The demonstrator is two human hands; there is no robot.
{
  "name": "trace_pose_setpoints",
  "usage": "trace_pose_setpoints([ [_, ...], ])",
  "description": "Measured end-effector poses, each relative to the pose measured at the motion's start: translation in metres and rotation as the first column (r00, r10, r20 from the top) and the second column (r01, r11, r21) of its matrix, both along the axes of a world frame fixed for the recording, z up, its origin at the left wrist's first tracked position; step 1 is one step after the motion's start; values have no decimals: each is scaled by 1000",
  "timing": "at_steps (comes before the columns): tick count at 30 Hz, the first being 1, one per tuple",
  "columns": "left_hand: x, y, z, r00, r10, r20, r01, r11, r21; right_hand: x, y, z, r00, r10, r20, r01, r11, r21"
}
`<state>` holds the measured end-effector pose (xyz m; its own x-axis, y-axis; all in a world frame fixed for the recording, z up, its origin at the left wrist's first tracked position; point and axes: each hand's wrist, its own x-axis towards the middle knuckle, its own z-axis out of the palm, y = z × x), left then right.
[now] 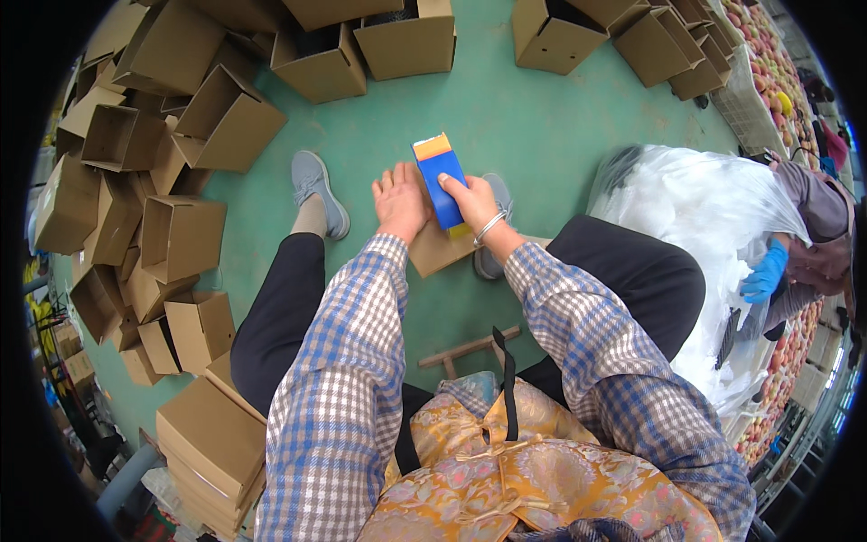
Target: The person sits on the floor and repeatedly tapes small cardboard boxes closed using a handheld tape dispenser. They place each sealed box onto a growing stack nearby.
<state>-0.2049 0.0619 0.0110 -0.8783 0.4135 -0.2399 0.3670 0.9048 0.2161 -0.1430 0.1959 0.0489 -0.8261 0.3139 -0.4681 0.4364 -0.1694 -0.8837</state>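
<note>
My right hand [475, 203] grips a blue hand tool [443, 193] with an orange end, probably a carton tape dispenser; its thumb lies along the blue face. Some yellow shows at the tool's lower end. Below it, between my feet, is a brown cardboard carton [433, 254], largely covered by my hands and the tool. My left hand [399, 203] is at the carton's left side, palm showing and fingers extended, holding nothing. Whether its edge touches the carton cannot be told.
Open cardboard boxes [196, 237] crowd the left, with more boxes [406, 44] ahead. Flat cardboard [210, 440] is stacked at lower left. On the right, a co-worker's blue-gloved hand [765, 271] is at a plastic bag of white material [677, 203], near piled fruit [772, 88].
</note>
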Motion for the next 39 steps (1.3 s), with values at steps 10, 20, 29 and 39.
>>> trace_pose_setpoints([
  [10, 3, -2, 16, 991, 81, 111, -83, 996, 14, 67, 10, 11, 997, 82, -10, -82, 964, -252],
  [20, -16, -33, 6, 992, 27, 125, -63, 953, 296, 96, -5, -6, 984, 155, 83, -163, 981, 100],
  [29, -10, -17, 29, 623, -74, 778, -460, 771, 441, 102, -6, -15, 988, 156, 12, -156, 968, 196],
  [39, -28, -24, 26, 433, -141, 891, -525, 764, 376, 104, -6, -16, 990, 137, 7, -137, 976, 167],
])
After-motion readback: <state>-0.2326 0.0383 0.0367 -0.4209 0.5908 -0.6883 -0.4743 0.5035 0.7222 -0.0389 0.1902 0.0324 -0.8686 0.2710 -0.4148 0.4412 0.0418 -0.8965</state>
